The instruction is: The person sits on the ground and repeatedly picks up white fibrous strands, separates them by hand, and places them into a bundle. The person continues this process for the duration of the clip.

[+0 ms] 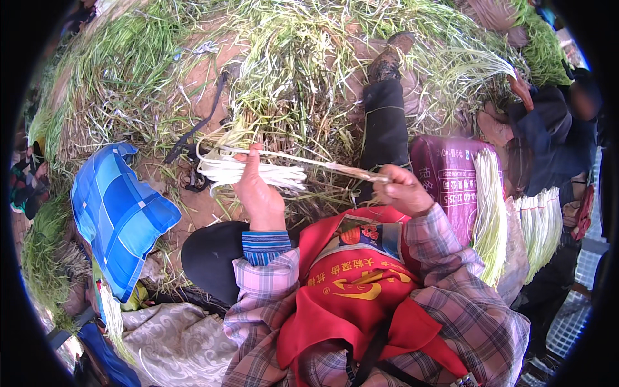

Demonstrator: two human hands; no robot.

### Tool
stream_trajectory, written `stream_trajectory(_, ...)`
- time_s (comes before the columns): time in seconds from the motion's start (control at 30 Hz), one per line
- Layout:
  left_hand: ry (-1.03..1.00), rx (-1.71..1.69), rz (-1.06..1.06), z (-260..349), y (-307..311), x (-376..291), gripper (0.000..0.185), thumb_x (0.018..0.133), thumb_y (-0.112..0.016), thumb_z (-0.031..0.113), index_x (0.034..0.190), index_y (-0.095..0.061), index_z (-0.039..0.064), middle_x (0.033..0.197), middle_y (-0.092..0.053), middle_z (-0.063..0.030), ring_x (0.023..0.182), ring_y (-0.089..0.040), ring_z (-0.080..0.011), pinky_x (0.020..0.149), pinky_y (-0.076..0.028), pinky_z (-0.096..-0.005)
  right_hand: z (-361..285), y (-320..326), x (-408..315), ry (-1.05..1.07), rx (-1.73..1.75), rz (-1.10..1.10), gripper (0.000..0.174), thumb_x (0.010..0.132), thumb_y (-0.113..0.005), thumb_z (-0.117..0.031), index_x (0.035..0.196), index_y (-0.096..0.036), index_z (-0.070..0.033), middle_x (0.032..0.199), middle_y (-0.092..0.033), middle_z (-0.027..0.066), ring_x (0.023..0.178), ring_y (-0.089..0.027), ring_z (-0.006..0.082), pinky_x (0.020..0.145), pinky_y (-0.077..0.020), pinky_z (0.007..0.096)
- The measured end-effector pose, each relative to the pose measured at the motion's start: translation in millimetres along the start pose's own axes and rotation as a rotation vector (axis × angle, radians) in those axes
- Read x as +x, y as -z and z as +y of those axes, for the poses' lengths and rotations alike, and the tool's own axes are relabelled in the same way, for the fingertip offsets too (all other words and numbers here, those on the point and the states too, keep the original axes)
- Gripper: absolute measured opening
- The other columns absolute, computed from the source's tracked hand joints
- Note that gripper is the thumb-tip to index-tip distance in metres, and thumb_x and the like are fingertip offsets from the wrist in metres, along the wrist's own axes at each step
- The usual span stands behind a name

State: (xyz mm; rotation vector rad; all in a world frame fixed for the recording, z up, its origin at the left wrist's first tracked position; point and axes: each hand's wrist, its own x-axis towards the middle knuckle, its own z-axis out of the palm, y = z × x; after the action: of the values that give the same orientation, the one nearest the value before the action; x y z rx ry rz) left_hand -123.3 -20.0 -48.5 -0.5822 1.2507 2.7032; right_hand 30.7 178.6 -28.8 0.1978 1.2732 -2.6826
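Note:
My left hand (261,196) is closed around a bundle of white, blanched leaf-vegetable stems (283,176), thumb raised along its upper side. The stems look like chives or young garlic, though I cannot tell which. Along the top of the bundle, a single pale stalk (300,159) stretches across to the right. It ends in a brownish, dry-looking sheath (355,171), pinched between the thumb and fingers of my right hand (404,189). Beneath both hands lies the red apron (358,314), which bears printing.
Loose green stems (300,63) cover the ground ahead, around an outstretched booted leg (385,116). At left lies a blue checked cushion (121,208). Pale bundled stems (489,217) lean on a printed purple sack (447,179). Another person's hand (521,91) holds stems at right.

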Motion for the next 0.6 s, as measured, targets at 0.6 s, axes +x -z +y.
stream_trajectory(0.6, -0.097, 0.096, -0.183, -11.4, -11.6, -25.8, 0.022, 0.074, -0.057, -0.007, 0.089, -0.046, 0.005, 0.082, -0.049, -0.0033, 0.082, -0.053, -0.0174, 0.080, -0.042, -0.0298, -2.6, -56.4, 68.0, 0.381, -1.374, 0.231, 0.020, 0.072, -0.061, -0.020, 0.083, -0.053, -0.006, 0.072, -0.054, 0.0116, 0.066, -0.055, 0.0284, 0.057, -0.0436, 0.0355)
